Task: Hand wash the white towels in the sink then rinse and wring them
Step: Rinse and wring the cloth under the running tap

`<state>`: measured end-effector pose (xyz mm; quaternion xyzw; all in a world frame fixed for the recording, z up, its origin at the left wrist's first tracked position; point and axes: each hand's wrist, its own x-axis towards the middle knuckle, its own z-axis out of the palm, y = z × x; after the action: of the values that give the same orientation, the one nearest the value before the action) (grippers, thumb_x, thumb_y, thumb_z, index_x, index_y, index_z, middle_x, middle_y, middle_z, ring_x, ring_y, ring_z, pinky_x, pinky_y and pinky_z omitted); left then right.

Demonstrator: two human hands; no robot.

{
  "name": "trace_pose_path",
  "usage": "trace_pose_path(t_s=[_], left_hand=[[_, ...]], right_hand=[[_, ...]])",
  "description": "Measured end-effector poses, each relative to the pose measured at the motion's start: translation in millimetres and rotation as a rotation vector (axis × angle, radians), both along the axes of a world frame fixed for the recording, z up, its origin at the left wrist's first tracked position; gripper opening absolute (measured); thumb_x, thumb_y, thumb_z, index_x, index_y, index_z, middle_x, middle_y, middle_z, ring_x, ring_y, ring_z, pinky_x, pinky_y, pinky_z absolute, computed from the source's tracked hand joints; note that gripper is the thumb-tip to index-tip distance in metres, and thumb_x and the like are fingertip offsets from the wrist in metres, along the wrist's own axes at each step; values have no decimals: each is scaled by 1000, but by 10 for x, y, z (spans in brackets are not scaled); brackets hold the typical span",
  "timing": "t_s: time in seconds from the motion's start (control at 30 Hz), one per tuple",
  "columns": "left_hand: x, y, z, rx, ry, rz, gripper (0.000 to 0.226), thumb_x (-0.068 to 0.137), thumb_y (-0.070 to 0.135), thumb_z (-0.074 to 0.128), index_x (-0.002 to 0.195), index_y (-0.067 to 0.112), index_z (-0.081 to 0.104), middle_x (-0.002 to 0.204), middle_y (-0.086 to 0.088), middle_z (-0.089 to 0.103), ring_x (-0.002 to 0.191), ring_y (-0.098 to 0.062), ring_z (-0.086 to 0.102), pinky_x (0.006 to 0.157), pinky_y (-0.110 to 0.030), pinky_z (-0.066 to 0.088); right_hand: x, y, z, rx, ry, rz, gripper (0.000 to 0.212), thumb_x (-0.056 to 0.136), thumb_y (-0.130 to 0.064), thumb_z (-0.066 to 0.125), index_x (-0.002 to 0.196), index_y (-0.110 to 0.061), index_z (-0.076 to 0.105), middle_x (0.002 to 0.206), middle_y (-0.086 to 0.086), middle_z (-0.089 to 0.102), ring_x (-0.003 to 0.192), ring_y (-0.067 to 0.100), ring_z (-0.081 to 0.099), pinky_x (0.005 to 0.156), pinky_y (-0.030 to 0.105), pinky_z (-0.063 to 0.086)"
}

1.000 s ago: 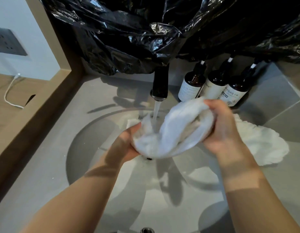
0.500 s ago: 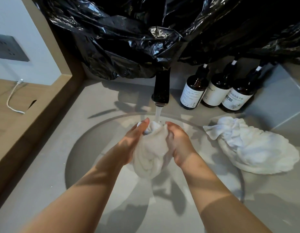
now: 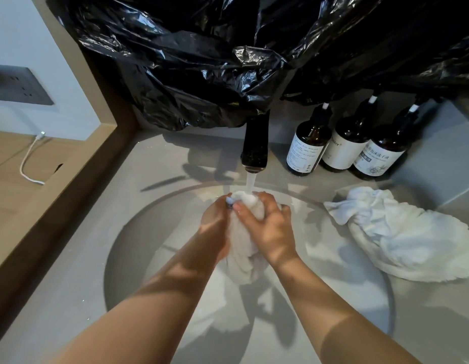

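Left hand (image 3: 215, 219) and right hand (image 3: 270, 229) are both curling tightly around a bunched white towel (image 3: 241, 258), each grip closed on it, holding it over the sink (image 3: 138, 248). Water (image 3: 250, 182) is running from the black tap (image 3: 255, 143) onto the towel's top end. A second towel (image 3: 401, 237) is lying crumpled on the desk (image 3: 70, 285) at the sink's right rim, near three brown bottles (image 3: 306, 148).

The towel (image 3: 243, 248) at centre and the second towel (image 3: 401, 240) at right are white. Glossy black plastic (image 3: 201, 61) fills the top. The tap (image 3: 255, 143) is black. The dark brown bottles (image 3: 313, 132) have white labels (image 3: 302, 153). The bench (image 3: 57, 298) is grey.
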<state>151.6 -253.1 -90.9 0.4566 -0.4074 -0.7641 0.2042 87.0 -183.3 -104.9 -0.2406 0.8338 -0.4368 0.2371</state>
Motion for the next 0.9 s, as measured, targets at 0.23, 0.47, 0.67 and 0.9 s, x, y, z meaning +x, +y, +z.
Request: trace_pose_path(t_s=[0.23, 0.47, 0.67, 0.9], left_hand=[[-96, -21, 67, -37, -263, 138, 25, 88, 21, 50, 66, 15, 59, 63, -3, 58, 58, -19, 51, 51, -26, 36], [-20, -131, 18, -194, -110, -148, 12, 92, 25, 53, 100, 24, 63, 95, -5, 66, 81, -18, 64, 72, -23, 53], [-127, -109, 14, 16, -199, -102, 26, 93, 30, 50, 77, 11, 60, 71, -8, 61, 63, -21, 58, 61, -26, 46], [-101, -34, 97, 124, -107, 62, 26, 99, 17, 34, 84, 7, 53, 95, -18, 65, 92, -32, 61, 76, -31, 46]], right_hand=[[-18, -47, -30, 22, 83, -72, 42, 83, -61, 55, 99, -23, 61, 97, -2, 50, 96, 22, 57, 81, 27, 40], [-100, -59, -74, -85, -177, -287, 47, 92, -51, 48, 64, -14, 52, 73, 1, 62, 80, 26, 58, 76, 34, 44], [191, -19, -126, -32, -9, -175, 37, 88, -52, 54, 114, -25, 54, 108, 1, 40, 89, 24, 50, 89, 31, 44], [80, -26, -65, -60, 89, -142, 33, 86, -54, 57, 88, -21, 52, 97, -2, 48, 81, 18, 51, 73, 26, 37]])
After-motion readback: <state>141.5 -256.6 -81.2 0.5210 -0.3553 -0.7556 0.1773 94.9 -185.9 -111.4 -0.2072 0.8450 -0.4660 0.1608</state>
